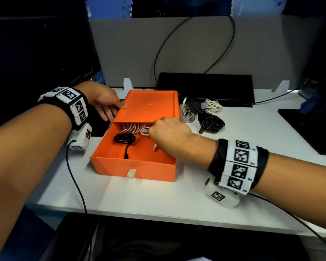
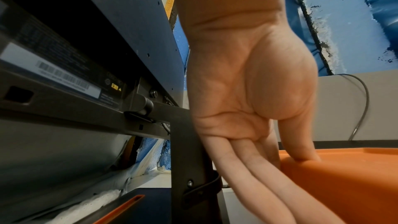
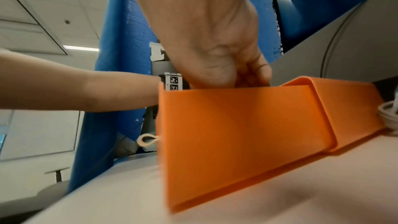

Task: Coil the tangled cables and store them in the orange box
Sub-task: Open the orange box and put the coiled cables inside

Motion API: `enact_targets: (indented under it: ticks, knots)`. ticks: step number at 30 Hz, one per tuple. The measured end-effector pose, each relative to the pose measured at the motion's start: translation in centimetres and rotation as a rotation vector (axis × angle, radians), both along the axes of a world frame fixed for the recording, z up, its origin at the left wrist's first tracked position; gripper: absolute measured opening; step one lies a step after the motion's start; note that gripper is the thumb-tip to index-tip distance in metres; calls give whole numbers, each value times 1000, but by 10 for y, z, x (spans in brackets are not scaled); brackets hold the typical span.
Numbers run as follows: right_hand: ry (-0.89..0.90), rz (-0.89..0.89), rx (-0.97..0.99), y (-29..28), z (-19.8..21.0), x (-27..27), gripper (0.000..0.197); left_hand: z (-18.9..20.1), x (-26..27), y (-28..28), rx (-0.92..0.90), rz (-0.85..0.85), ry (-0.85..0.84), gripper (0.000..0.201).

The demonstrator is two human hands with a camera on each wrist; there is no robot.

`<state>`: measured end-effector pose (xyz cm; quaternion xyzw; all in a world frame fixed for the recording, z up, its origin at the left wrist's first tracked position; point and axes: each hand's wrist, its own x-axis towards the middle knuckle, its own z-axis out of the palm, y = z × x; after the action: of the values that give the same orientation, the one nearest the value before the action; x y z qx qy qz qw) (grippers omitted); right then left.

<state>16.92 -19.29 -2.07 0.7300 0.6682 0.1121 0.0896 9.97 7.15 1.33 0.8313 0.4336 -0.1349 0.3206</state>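
holding orange box (image 1: 135, 166) half open | inside: black cable (image 1: 125, 138), striped cable (image 1: 130, 127)

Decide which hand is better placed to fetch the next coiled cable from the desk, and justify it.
Right. The right hand is beside the black coil and white coil right of the orange box; the left hand steadies the sleeve.

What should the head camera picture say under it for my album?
Right hand tucks a pale cable into the orange box, left hand steadying its sleeve.
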Motion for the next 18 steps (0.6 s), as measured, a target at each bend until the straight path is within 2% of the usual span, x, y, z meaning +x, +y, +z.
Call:
enact_targets:
  ticks: [5,9,15,18]
  knots:
    - [-95,19,4,6,0,6,21,1,0,2,-8,-8,10,44]
    - [-10,128,-49,3,-11,7,15,2,-1,2,-18,-14,14,43]
    - [50,-63,-228,11,-12,16,18,2,-1,1,-12,-4,14,43]
    - [164,-50,-110,11,2,24,26,1,0,0,-10,-5,10,43]
